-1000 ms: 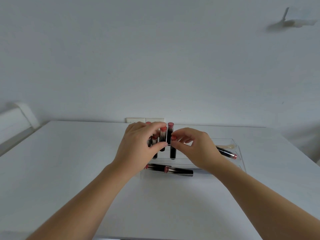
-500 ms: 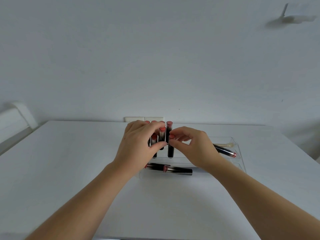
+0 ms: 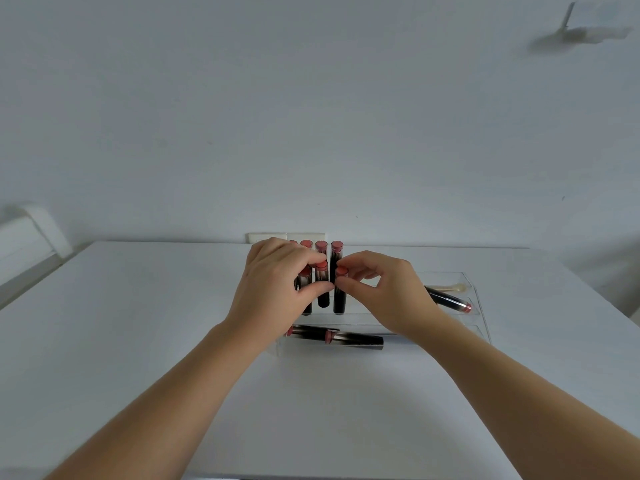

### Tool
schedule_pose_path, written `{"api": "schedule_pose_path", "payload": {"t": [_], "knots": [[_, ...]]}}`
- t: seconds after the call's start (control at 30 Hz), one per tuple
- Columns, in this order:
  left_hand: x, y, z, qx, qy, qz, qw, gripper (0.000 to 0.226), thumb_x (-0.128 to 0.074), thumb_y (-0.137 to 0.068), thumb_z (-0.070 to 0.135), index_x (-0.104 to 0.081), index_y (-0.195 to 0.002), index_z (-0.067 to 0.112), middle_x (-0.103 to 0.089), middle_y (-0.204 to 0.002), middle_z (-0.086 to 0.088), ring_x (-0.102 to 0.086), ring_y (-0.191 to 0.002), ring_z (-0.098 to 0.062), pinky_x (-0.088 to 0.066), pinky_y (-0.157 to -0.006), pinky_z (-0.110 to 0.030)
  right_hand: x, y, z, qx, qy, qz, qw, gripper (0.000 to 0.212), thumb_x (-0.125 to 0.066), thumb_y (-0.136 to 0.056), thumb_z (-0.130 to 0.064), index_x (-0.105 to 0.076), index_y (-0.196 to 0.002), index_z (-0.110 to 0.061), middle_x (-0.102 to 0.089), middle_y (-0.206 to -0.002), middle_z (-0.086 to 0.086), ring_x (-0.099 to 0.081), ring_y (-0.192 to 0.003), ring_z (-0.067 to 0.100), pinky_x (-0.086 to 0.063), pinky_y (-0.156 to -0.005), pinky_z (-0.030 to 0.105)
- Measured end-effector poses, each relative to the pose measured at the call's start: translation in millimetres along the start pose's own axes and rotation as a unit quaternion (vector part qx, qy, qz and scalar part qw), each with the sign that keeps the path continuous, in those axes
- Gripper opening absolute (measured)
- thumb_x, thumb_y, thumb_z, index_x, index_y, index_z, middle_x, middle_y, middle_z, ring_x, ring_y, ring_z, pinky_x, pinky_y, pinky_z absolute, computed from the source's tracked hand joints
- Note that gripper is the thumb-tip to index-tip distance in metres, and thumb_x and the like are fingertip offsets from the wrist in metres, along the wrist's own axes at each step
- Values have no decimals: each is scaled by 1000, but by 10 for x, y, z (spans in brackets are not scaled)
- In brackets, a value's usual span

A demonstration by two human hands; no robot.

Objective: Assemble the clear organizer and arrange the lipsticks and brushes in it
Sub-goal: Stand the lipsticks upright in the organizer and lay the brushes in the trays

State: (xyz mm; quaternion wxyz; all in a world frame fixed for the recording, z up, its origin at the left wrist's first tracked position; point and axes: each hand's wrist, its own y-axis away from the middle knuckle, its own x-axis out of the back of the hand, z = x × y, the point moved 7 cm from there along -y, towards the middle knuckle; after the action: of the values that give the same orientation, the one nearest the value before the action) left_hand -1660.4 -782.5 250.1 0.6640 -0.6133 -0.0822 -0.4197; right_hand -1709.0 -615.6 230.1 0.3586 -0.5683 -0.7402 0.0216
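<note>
Standing lipsticks upright in the clear acrylic organizer looks to be the step in hand, with the assembly seemingly done. Nearest the desk's front edge, two glossy black lipstick tubes with pink caps lie end to end in the organizer's front trough. Just behind them the left hand curls around the cluster of upright black tubes with coral-pink tops, thumb and fingers steadying one, while the right hand pinches the top of the neighbouring upright black lipstick between thumb and forefinger, apparently seating it in its slot. Beside the right wrist, a black lipstick with a pink end lies slanted in the organizer's right section, and behind it a pale cream brush rests flat. Farther back, a row of upright tubes stands near the white matte desk's far edge. The next move likely calls for releasing gently so the smooth, narrow cylinders stay vertical, then lifting the lying tubes into free slots; their slick shells could slip or topple neighbours.
</note>
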Motion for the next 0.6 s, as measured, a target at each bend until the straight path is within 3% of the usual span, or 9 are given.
{"api": "schedule_pose_path", "payload": {"t": [0.3,0.6], "knots": [[-30,-2,9,-6,-12,-24,1000,36,-89,-70,39,-77,-98,20,-71,-92,8,-61,-95,-23,-29,-92,-25,-24,18,-17,-4,-2,-3,1000,20,-74,-88,-23,-70,-91,-43,-73,-90,-22,-67,-88,-1,-50,-81,16],[-54,11,5,-11,-15,-32,999,37,-89,-70,40,-76,-99,21,-67,-95,7,-55,-97,-20,-30,-94,-27,-15,20,-16,-6,-5,-1,1000,19,-78,-84,-16,-73,-96,-30,-74,-88,-15,-70,-84,1,-49,-81,11]]}}
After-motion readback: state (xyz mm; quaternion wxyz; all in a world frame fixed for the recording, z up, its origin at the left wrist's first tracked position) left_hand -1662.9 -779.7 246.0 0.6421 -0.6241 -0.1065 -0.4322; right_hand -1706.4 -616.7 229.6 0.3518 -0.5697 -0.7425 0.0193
